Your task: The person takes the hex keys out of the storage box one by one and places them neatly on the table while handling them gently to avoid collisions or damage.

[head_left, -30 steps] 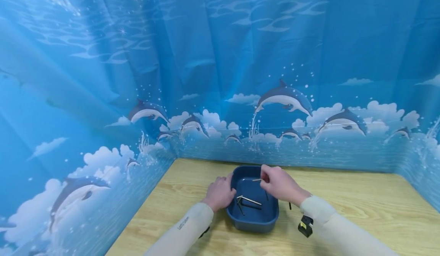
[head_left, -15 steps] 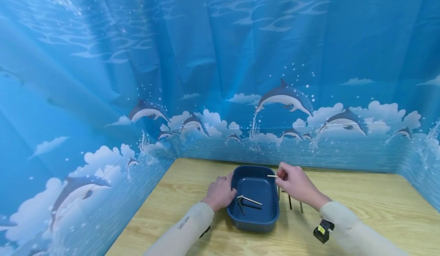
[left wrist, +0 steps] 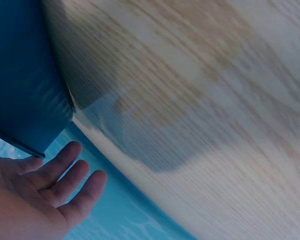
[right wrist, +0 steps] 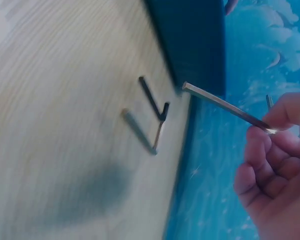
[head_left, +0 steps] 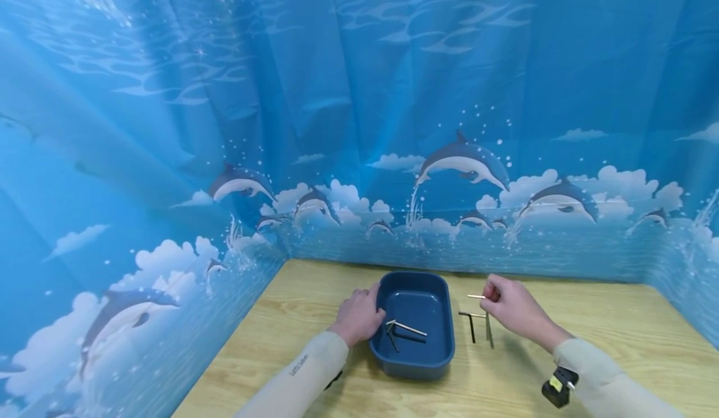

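A silver hex key (right wrist: 225, 106) is pinched between thumb and fingers of my right hand (head_left: 513, 306), held above the table to the right of a dark blue rectangular bin (head_left: 412, 368). Beneath that hand lie a black hex key (head_left: 472, 329) and a silver hex key (right wrist: 139, 132) on the wood, their short ends close together. My left hand (head_left: 358, 315) holds the bin's left rim, thumb over the edge; its other fingers (left wrist: 87, 197) reach loosely along the outside. Several hex keys (head_left: 409, 327) lie inside the bin, toward its near end.
The wood-grain table (head_left: 590, 337) extends to both sides of the bin. A blue dolphin-print sheet (head_left: 359, 125) hangs behind and to the left of the table, meeting its back edge. A black device (head_left: 557, 385) is strapped at the right wrist.
My right hand has moved right with the hex key, from over the bin to over the table, revealing the keys lying there. My left hand and the bin have stayed in place.
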Action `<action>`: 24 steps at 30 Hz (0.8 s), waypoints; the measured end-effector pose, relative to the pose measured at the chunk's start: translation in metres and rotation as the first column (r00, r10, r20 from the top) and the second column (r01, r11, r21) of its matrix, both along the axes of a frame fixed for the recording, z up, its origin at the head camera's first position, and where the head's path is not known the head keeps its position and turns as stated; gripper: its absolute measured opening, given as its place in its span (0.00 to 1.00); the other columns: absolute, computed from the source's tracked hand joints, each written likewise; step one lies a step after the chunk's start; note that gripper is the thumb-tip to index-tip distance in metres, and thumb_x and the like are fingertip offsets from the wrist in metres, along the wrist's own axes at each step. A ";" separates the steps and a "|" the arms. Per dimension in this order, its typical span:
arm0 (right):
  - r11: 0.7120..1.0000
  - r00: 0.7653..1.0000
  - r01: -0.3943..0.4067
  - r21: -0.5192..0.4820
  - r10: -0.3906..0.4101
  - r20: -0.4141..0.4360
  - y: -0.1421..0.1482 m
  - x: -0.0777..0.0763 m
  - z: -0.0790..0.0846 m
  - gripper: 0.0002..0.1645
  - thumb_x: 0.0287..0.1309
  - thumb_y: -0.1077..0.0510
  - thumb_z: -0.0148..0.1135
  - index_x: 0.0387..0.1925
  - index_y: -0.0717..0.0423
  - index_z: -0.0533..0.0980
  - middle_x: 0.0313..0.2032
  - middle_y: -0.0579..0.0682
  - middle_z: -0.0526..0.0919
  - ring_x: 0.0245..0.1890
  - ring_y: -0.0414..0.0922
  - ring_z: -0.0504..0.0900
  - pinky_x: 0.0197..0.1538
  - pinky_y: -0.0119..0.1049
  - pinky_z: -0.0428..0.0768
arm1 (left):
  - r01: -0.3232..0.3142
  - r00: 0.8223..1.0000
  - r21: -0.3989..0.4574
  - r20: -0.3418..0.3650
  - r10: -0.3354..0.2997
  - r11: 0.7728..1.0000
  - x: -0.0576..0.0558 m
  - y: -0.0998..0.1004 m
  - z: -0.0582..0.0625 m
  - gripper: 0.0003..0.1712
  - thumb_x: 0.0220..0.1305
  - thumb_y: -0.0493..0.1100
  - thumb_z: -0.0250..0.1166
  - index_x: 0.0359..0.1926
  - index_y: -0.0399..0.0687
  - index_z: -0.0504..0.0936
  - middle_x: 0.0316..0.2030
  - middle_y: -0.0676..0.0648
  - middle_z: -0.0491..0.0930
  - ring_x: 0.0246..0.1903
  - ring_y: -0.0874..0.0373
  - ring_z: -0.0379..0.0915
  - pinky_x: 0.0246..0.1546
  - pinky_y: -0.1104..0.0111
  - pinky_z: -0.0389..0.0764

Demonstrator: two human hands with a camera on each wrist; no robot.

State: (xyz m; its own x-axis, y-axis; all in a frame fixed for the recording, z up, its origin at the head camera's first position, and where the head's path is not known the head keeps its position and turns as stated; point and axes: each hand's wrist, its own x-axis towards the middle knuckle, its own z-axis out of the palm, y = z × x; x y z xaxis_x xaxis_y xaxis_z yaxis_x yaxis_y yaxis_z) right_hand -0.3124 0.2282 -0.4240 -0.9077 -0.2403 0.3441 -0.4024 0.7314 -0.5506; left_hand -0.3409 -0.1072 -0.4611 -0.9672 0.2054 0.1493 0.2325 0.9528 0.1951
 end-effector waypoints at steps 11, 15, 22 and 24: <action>0.999 0.999 0.034 0.007 -0.034 0.016 0.029 -0.003 -0.024 0.11 0.57 0.64 0.66 0.26 0.53 0.71 0.20 0.44 0.71 0.20 0.38 0.67 0.25 0.32 0.67 | -0.003 1.000 0.012 -0.017 0.003 1.000 -0.001 0.001 -0.001 0.33 0.68 0.51 0.60 0.71 0.47 0.68 0.57 0.41 0.81 0.57 0.45 0.75 0.53 0.49 0.79; 0.998 0.996 0.058 0.022 -0.059 0.065 0.035 -0.006 -0.034 0.10 0.58 0.63 0.65 0.27 0.53 0.71 0.20 0.45 0.71 0.19 0.39 0.66 0.23 0.32 0.66 | -0.003 1.000 0.013 -0.010 0.003 1.000 -0.001 0.001 0.000 0.33 0.68 0.51 0.60 0.72 0.48 0.68 0.57 0.40 0.80 0.58 0.44 0.75 0.53 0.49 0.79; 0.993 0.989 0.097 0.067 -0.104 0.109 0.041 -0.014 -0.048 0.10 0.58 0.61 0.65 0.27 0.54 0.71 0.20 0.46 0.73 0.20 0.41 0.68 0.23 0.33 0.66 | -0.003 1.000 0.004 -0.016 0.003 1.000 -0.001 0.001 -0.001 0.34 0.68 0.52 0.60 0.72 0.47 0.67 0.57 0.41 0.80 0.58 0.45 0.75 0.53 0.49 0.79; 0.991 0.987 0.105 0.088 -0.115 0.116 0.042 -0.016 -0.051 0.10 0.59 0.61 0.65 0.27 0.54 0.71 0.20 0.46 0.73 0.20 0.42 0.68 0.23 0.33 0.66 | -0.001 1.000 0.004 -0.016 0.001 1.000 -0.001 0.001 -0.001 0.34 0.69 0.51 0.60 0.72 0.47 0.67 0.57 0.40 0.80 0.58 0.45 0.74 0.53 0.49 0.79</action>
State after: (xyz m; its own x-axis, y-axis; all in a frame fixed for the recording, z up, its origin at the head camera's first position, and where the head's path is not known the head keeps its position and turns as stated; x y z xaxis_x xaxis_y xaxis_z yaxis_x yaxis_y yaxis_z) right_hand -0.3283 0.2703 -0.4746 -0.9638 -0.1594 0.2136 -0.2511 0.8117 -0.5273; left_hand -0.3419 -0.1065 -0.4624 -0.9648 0.2043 0.1655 0.2351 0.9522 0.1950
